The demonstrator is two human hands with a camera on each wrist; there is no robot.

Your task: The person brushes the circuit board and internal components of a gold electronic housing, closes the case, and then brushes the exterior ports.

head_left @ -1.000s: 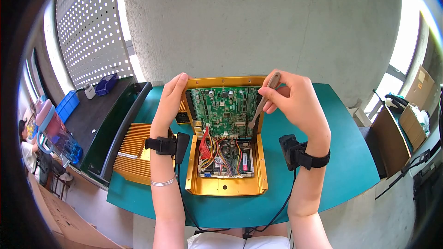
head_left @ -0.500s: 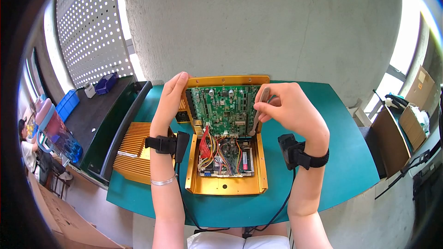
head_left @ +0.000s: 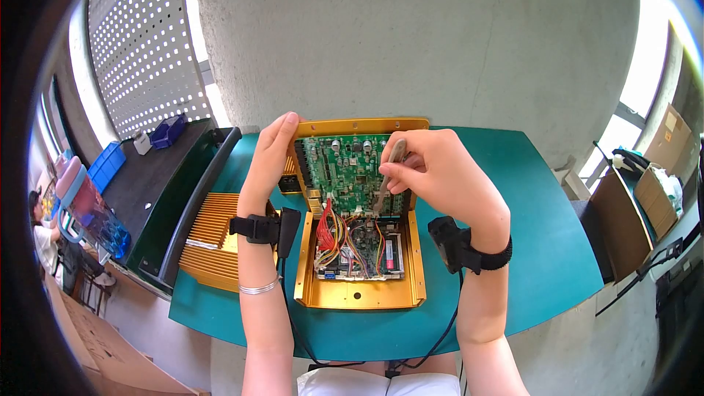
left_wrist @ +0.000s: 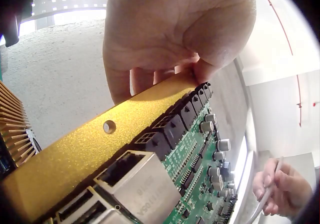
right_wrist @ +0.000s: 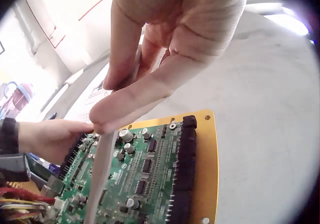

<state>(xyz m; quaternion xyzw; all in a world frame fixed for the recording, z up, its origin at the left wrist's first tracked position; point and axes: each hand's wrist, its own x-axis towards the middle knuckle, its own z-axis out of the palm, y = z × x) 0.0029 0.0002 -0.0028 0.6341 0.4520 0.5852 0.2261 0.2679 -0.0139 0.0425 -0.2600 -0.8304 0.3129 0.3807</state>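
A gold metal panel (head_left: 355,127) with a green circuit board (head_left: 341,169) stands tilted up behind a gold case (head_left: 357,297) full of coloured wires and a second board. My left hand (head_left: 272,154) grips the panel's upper left corner, thumb and fingers on either side of its edge (left_wrist: 120,119). Between thumb and fingers, my right hand (head_left: 440,172) pinches a thin grey brush-like tool (head_left: 383,194), its lower end at the lower right part of the green board. In the right wrist view the tool (right_wrist: 101,174) crosses in front of the board.
A gold finned heat sink (head_left: 213,249) lies on the green table (head_left: 513,249) beside my left forearm. Further left are a dark cart (head_left: 165,227), blue bins (head_left: 107,166) and a pink-blue bottle (head_left: 88,209). Black cables hang from both wrist straps. A person sits at the far left.
My right hand and the tool have moved left across the green board, from its right edge inwards. My left hand keeps its hold on the panel.
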